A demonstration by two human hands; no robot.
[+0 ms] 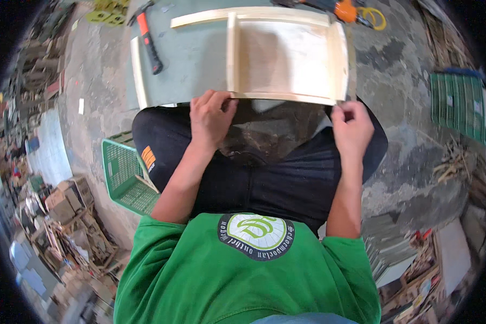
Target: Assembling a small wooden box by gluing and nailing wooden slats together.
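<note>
A pale wooden frame [231,51] with a thin board [275,59] set in its right part lies on the low grey-green worktop before me. Along its near side runs a narrow wooden strip [286,98]. My left hand [210,116] pinches the left end of this strip, close to the middle crosspiece. At the near right corner, the curled fingers of my right hand [353,127] grip the strip's other end. Fingertips partly hide both ends.
A hammer [149,46] with a red and black handle lies left of the frame, near a loose wooden strip [139,73]. An orange power tool [344,11] sits at the far right. Green crates [119,178] [459,105] stand on both sides; wood scraps [452,167] lie on the right.
</note>
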